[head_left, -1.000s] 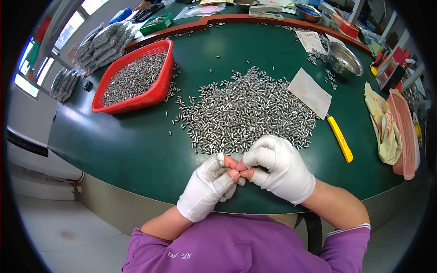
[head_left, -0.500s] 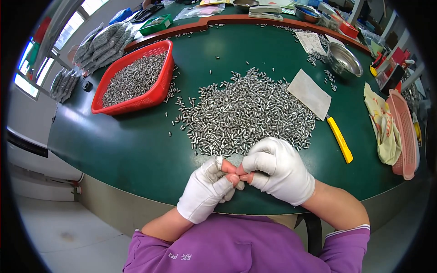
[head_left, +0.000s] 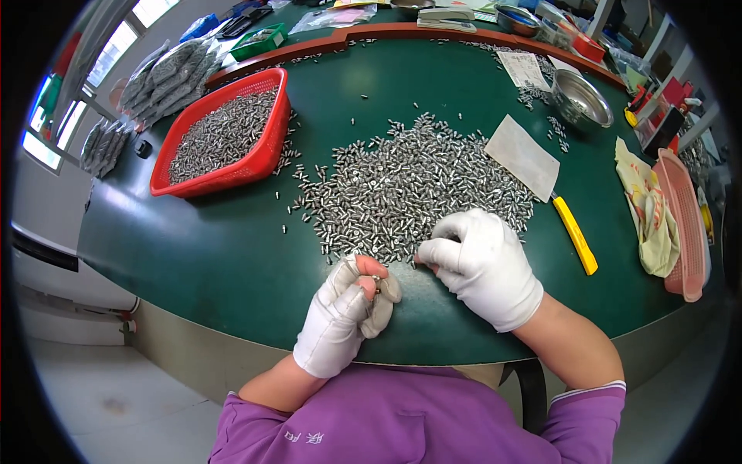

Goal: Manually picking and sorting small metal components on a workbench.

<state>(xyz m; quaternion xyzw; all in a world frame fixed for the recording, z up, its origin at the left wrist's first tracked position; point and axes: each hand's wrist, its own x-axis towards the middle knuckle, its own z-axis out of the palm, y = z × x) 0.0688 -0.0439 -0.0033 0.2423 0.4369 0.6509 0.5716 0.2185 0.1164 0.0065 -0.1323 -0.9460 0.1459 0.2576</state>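
A wide pile of small, shiny metal pins [head_left: 402,185] with pointed ends lies in the middle of the green table. My left hand [head_left: 344,309], in a white glove with bare thumb and index tips, pinches a small metal pin [head_left: 377,283] just in front of the pile. At the pile's near edge, my right hand [head_left: 487,267] wears a similar glove. Its fingers are curled together and touch the table beside the nearest pins; whatever is between the tips is hidden.
A red basket [head_left: 267,147] full of pins stands at left. To the right lie a wide-bladed scraper [head_left: 573,232] with a yellow handle, a steel bowl [head_left: 583,100], a pink basket [head_left: 680,240] and a yellowish cloth [head_left: 645,209]. Filled plastic bags [head_left: 166,85] sit far left.
My hands have parted from their meeting point. The right has moved up to the pile's edge; the left has shifted slightly left and up, with a metal pin now visible in its fingers.
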